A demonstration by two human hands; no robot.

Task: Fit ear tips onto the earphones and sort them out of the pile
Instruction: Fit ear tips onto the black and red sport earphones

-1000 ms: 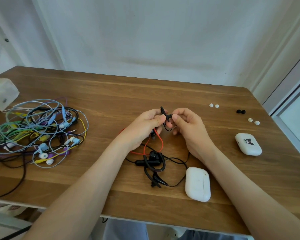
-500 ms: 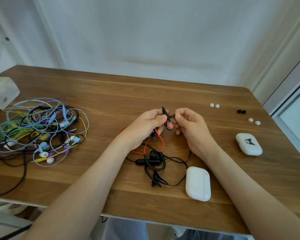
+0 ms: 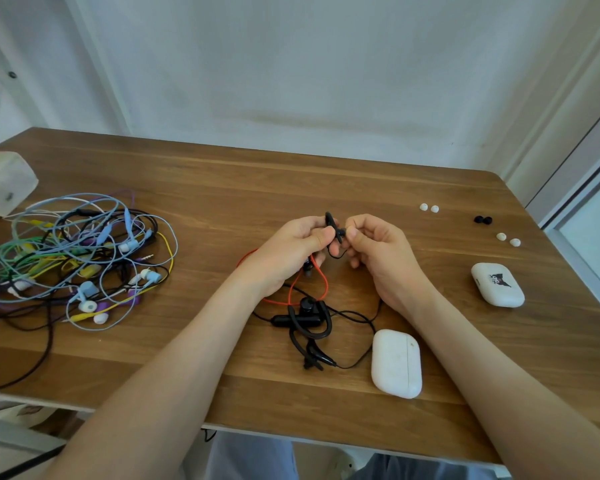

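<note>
I have the black earphone (image 3: pixel 332 226) held above the worktop (image 3: pixel 222 188): fingers of my left hand (image 3: pixel 291 251) grip its hook to steady it, right hand (image 3: pixel 378 258) fingers pinch the bud end, probably mid-fitting

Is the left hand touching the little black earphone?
Touching. The head view shows the left hand pinching the black earphone between its thumb and fingers.
</note>
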